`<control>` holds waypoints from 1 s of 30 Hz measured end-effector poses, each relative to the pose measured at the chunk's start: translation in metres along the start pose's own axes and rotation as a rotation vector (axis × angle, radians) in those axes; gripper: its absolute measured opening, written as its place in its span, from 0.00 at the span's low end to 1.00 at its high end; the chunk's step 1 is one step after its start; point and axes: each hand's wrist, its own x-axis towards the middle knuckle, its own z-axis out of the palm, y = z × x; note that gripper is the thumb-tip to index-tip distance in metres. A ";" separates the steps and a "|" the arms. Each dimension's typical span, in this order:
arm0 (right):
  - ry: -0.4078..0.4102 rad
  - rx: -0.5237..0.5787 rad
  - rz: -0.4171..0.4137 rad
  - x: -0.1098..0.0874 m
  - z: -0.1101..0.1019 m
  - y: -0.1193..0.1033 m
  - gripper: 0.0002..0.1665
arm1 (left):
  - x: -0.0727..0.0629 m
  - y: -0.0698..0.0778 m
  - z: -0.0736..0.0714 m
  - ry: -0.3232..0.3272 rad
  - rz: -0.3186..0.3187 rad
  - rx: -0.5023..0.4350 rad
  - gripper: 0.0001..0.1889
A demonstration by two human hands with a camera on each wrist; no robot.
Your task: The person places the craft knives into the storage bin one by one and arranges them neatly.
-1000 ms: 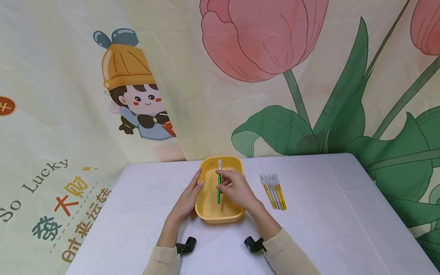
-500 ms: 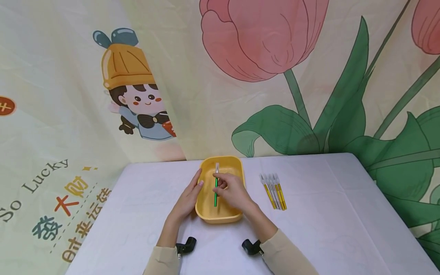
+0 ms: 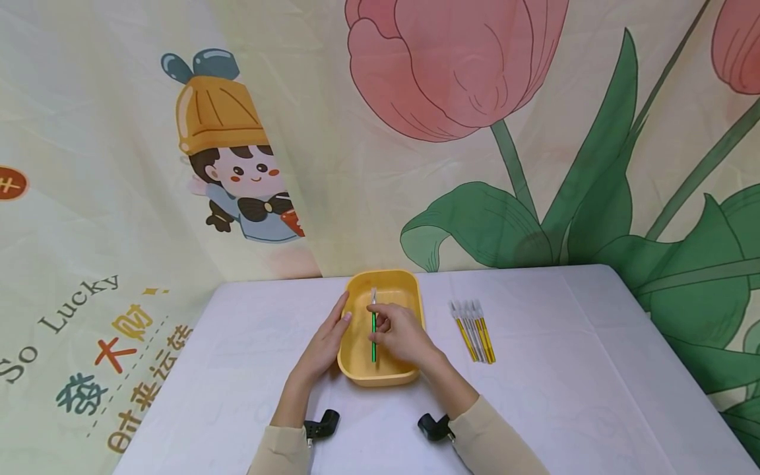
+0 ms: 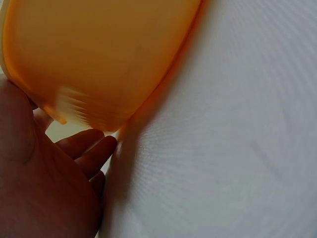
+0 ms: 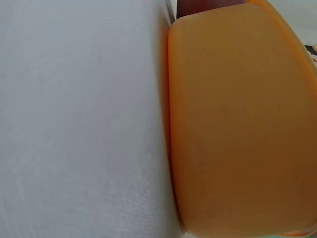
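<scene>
A yellow tray (image 3: 356, 359) stands near the far edge of the table. My left hand (image 3: 320, 346) holds its left side, with the thumb at the rim and the fingers along the outside wall. In the left wrist view the fingers (image 4: 94, 156) lie by the tray's outer wall (image 4: 114, 54). Over the tray, my right hand (image 3: 404, 335) pinches a slim green craft knife (image 3: 373, 323), pale tip pointing away from me. Whether the knife touches the tray floor cannot be seen. The tray wall (image 5: 242, 124) fills much of the right wrist view, without the knife.
Several similar craft knives (image 3: 474, 333), with yellow and silver handles and clear caps, lie side by side right of the tray. A white cloth (image 3: 564, 382) covers the table. Behind it hangs a printed curtain (image 3: 332, 198). Black cameras (image 3: 435, 427) are worn on both wrists.
My right hand has moved slightly left and toward me with the green craft knife, and seems lower over the tray. The left hand and tray have stayed put.
</scene>
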 end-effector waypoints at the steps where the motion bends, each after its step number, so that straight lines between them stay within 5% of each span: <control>1: -0.005 -0.002 0.000 0.000 0.000 0.000 0.33 | 0.000 0.000 0.000 0.000 0.000 0.001 0.31; 30: -0.215 -0.248 0.071 0.005 0.011 0.001 0.24 | 0.001 0.000 0.000 -0.003 -0.022 -0.011 0.30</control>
